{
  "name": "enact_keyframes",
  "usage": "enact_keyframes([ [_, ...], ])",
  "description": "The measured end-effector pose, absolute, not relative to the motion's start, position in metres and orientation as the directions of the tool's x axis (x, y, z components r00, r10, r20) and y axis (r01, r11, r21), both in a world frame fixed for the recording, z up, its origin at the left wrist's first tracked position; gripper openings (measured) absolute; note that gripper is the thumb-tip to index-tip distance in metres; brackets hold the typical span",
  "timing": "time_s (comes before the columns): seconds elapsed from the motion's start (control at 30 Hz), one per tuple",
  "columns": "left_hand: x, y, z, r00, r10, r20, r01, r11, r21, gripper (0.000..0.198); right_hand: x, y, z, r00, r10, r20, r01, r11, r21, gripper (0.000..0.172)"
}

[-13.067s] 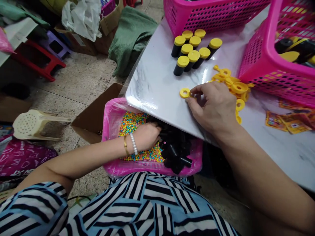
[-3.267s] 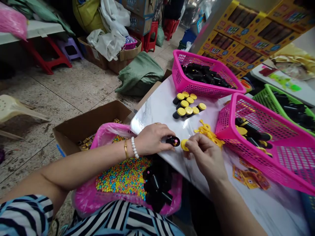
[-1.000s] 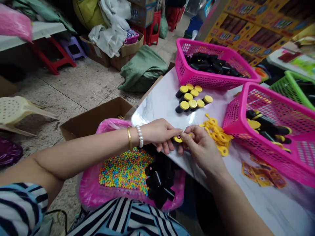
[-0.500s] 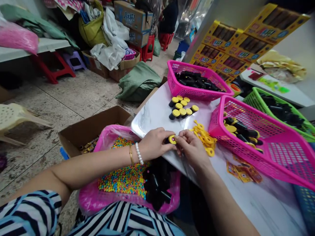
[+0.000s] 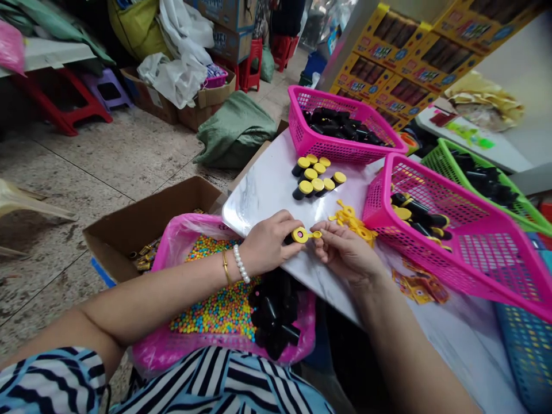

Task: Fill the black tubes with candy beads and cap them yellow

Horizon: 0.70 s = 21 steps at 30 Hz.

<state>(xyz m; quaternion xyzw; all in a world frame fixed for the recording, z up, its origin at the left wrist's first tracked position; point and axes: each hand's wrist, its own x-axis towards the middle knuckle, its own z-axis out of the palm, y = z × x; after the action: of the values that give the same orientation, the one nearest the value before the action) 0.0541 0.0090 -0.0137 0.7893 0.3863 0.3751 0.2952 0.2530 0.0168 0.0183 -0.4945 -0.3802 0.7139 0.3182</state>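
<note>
My left hand (image 5: 272, 241) grips a small black tube whose yellow cap (image 5: 299, 234) faces up, with a round opening in its middle. A thin yellow strap with a small round lid (image 5: 316, 234) sticks out from the cap to the right. The fingertips of my right hand (image 5: 345, 247) pinch the end of that lid. Close by on the table lies a pile of yellow caps (image 5: 351, 219). Several black tubes with yellow tops (image 5: 311, 175) stand together farther back. Below my hands, black tubes (image 5: 273, 316) rest on colourful small balls (image 5: 211, 313) in a pink plastic-lined basket (image 5: 144, 348).
A pink basket (image 5: 345, 150) of black tubes stands at the table's back. Another pink basket (image 5: 466, 276) on the right holds capped tubes, beside orange printed cards (image 5: 420, 284). A green basket (image 5: 528, 215) and yellow boxes (image 5: 366, 69) are beyond. A cardboard box (image 5: 129, 224) stands left.
My right hand has drawn slightly right from the cap. The strap and small lid now show stretched out between my hands. The view has shifted a little.
</note>
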Motion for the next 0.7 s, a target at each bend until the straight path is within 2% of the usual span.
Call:
enact_keyframes([
  [0.17,0.055,0.009,-0.014,0.428,0.834,0.349,0.380,-0.516,0.767,0.018,0.233,0.027,0.023,-0.398,0.771,-0.497,0.131,-0.489,-0.862,0.046],
  [0.33,0.052,0.015,-0.013,0.449,0.849,0.276,0.462,-0.486,0.742,0.023,0.224,0.027,0.023,-0.356,0.783,-0.509,0.132,-0.498,-0.857,0.054],
  [0.5,0.053,0.018,-0.012,0.459,0.865,0.203,0.554,-0.457,0.696,0.021,0.230,0.023,0.026,-0.333,0.809,-0.484,0.211,-0.436,-0.875,0.055],
  [0.53,0.054,0.019,-0.012,0.459,0.866,0.199,0.562,-0.456,0.690,0.020,0.228,0.021,0.026,-0.322,0.837,-0.443,0.246,-0.377,-0.893,0.054],
  [0.6,0.055,0.019,-0.010,0.462,0.866,0.192,0.578,-0.458,0.675,0.017,0.221,0.014,0.025,-0.276,0.921,-0.274,0.379,-0.157,-0.912,0.048],
  [0.7,0.047,0.014,-0.006,0.464,0.856,0.230,0.554,-0.483,0.678,0.024,0.214,-0.004,0.027,-0.217,0.973,0.084,0.615,0.203,-0.762,0.029],
])
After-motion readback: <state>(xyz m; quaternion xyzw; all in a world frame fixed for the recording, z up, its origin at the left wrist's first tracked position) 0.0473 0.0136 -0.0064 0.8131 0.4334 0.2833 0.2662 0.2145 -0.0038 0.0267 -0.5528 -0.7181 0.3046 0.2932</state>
